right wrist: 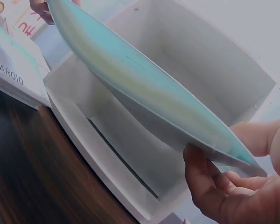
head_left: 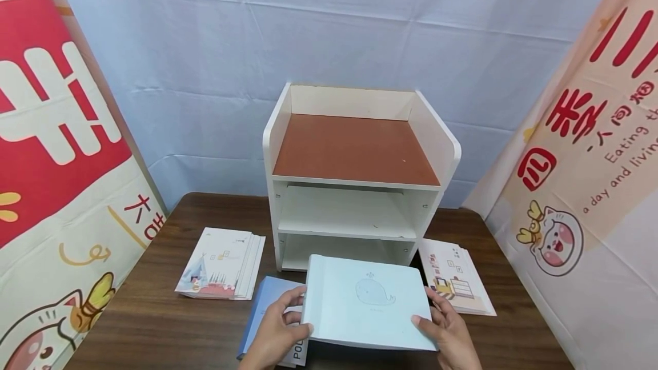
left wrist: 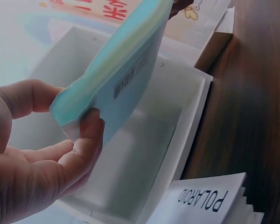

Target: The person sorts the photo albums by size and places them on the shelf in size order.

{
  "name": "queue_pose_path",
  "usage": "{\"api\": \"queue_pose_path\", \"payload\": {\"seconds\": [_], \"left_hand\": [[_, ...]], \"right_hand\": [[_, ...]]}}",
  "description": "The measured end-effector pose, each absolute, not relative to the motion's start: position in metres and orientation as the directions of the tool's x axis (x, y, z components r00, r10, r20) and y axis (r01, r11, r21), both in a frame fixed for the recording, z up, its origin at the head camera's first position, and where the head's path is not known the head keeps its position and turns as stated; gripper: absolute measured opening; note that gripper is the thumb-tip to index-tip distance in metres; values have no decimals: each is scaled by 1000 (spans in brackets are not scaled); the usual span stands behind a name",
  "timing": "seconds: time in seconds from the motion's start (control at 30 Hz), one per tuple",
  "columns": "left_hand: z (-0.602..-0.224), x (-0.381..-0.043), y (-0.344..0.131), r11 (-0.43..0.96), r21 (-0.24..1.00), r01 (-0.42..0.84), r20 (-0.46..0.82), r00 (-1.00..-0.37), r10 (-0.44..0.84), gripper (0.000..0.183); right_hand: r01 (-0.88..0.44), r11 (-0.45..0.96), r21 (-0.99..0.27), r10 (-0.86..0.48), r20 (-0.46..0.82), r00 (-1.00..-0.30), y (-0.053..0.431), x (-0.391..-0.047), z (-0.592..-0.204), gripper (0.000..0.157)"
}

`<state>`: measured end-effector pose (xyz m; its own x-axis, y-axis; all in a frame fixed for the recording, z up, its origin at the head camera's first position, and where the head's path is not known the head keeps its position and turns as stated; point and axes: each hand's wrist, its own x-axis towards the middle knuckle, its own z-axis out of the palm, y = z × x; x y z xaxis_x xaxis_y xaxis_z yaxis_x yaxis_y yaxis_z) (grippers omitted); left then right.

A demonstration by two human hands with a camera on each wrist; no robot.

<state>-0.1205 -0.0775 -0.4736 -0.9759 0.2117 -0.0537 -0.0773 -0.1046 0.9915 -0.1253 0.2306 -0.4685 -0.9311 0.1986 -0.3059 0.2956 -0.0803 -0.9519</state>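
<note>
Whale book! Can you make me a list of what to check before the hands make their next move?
1. Left hand grips one end of the whale book: ok.
2. Right hand grips the other end: ok.
3. Whale drawing on the upper side, right way up in the head view: ok.
4. All of the bottom compartment can be seen in the head view: not ok, the book covers part of it.
5. Book isn't bumping the white shelf: cannot tell, any touching spot is hidden.
</note>
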Motion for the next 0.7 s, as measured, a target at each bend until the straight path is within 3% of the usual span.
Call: {"api": "queue_pose_path", "payload": {"seconds": [0.7], "left_hand": [[-458,-123,-86,-49,998,-29,-19,-982,185,67]], "right_hand": [[233,-163,-959,172,-260,-950,223,-127,-449,72]]}}
